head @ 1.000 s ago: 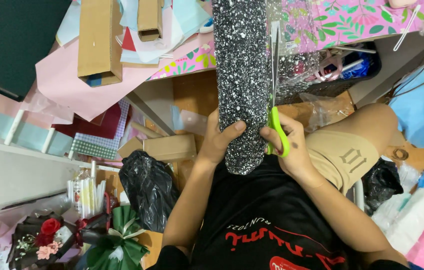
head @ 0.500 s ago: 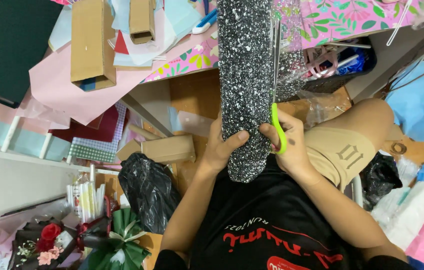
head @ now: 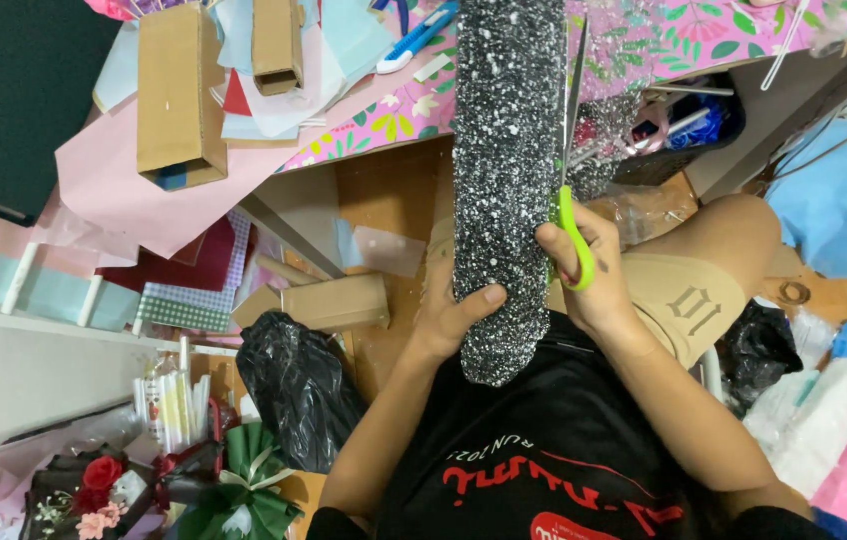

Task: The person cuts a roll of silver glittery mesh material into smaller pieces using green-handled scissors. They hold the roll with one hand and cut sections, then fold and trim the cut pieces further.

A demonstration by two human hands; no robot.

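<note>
Speckled black sheet (head: 504, 150) pinched by left hand (head: 449, 315); right hand (head: 594, 275) grips green scissors (head: 572, 215).

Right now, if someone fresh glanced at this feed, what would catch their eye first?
The long black strip of glittery speckled sheet running down the middle of the view stands out most. The left hand grips its lower part, while the right hand works lime-green-handled scissors along its right edge. Behind it lies a pink floral-patterned table top strewn with brown cardboard boxes and paper sheets.
</note>
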